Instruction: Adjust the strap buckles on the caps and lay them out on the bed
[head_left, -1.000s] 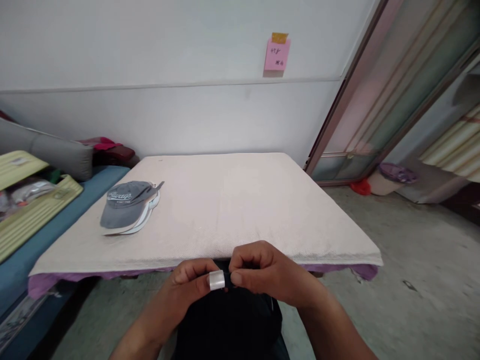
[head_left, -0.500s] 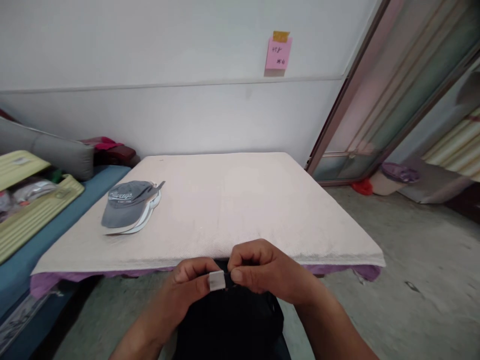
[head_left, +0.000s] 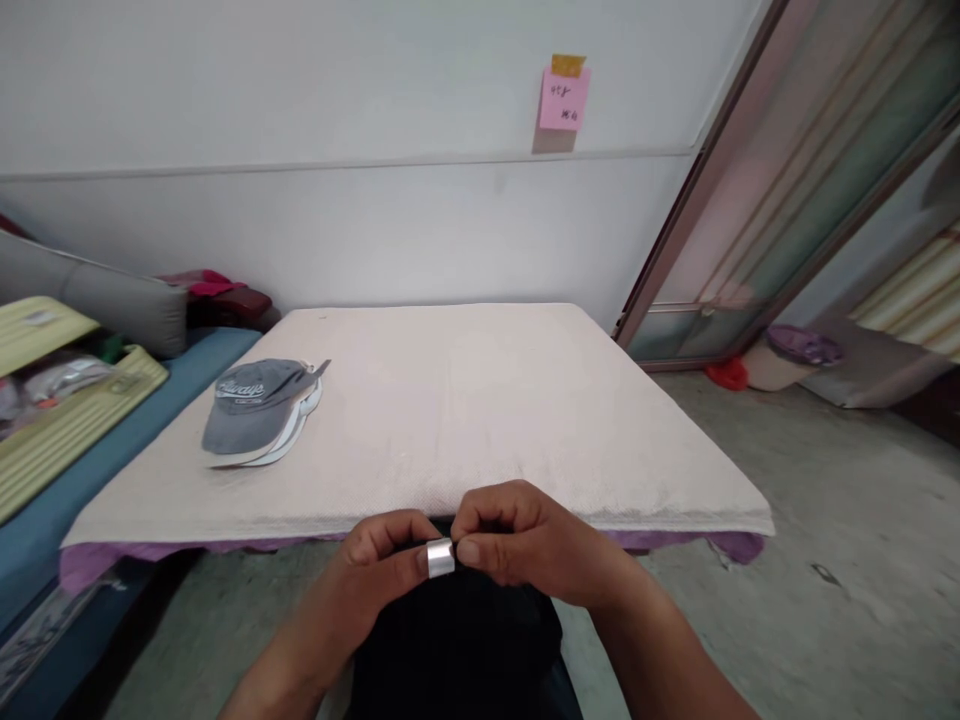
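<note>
My left hand (head_left: 386,560) is closed in a pinch, thumb in front, on a small shiny white or silvery tab (head_left: 441,558) at the top of a black fabric item (head_left: 457,640). Right beside it, my right hand (head_left: 506,535) has thumb and forefinger pinched on the same item's upper edge. The black item lies low in front of me, before the table's front edge. Its kind is hard to make out, and it blends with dark clothing below. To the left, a grey cap (head_left: 259,405) with white lettering lies on lighter caps.
A table with a pale cover (head_left: 480,400) stands against the white wall. On the left are a blue bed (head_left: 184,365), a grey cushion (head_left: 112,295) and yellow packages (head_left: 90,410). A lined bin (head_left: 787,360) stands on the floor at the back right.
The tab has tilted and catches the light more brightly, and my right fingers have come slightly closer to it. The view has shifted a little. The caps have stayed put.
</note>
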